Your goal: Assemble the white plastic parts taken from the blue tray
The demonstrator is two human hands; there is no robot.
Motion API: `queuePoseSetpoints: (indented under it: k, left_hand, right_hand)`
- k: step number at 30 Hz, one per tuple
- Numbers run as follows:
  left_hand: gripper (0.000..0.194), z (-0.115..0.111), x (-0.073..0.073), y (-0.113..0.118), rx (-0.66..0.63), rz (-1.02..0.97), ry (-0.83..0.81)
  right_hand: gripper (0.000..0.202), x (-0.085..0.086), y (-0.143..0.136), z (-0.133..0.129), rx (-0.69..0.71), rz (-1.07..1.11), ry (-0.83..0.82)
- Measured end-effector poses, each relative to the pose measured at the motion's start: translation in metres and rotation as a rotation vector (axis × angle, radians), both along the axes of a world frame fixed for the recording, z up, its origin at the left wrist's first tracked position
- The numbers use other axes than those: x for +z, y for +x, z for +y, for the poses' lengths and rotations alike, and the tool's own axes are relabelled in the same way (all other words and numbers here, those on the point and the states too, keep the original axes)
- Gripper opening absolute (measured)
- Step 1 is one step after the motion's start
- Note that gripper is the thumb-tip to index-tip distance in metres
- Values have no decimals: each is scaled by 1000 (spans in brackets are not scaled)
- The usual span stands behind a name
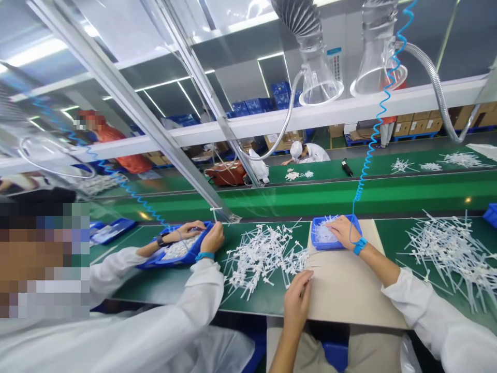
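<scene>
My right hand (345,231), with a blue band at the wrist, is in the blue tray (336,246) of small clear plastic pieces (325,230). Its fingers are drawn together at the pieces; what they grip is too small to make out. My left hand (298,296) rests by the left edge of a beige board (349,285), fingers pressed together, and anything in them is hidden. Just beyond it lies a loose pile of white T-shaped plastic parts with thin stems (262,254). The tray stands on the far end of the board.
On my left, a co-worker's hands (213,239) work at another blue tray (182,255); one holds up a white part. A second pile of white parts (454,254) lies to my right on the green table. A coiled blue cord (367,155) hangs down by my right wrist.
</scene>
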State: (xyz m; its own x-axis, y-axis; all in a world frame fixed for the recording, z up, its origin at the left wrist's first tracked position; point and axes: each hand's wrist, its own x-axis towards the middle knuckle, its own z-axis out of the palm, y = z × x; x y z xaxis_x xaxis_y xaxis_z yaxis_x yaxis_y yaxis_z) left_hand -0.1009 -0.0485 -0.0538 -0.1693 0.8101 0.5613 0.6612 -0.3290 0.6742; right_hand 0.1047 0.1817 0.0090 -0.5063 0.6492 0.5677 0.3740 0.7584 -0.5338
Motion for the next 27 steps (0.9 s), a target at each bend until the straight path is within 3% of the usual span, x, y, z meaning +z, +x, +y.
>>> queuePoseSetpoints:
  k: [6,13,27]
  left_hand:
    - [21,-2,6,1,-36,-46,55]
    - [20,-4,18,3,-60,-10,119]
    - [23,-8,19,3,-24,38,61]
  right_hand:
    - [26,-3,14,-8,17,12,83]
    - [37,-20,29,-8,39,-77,146]
    - [44,-30,32,-17,-10,5,141]
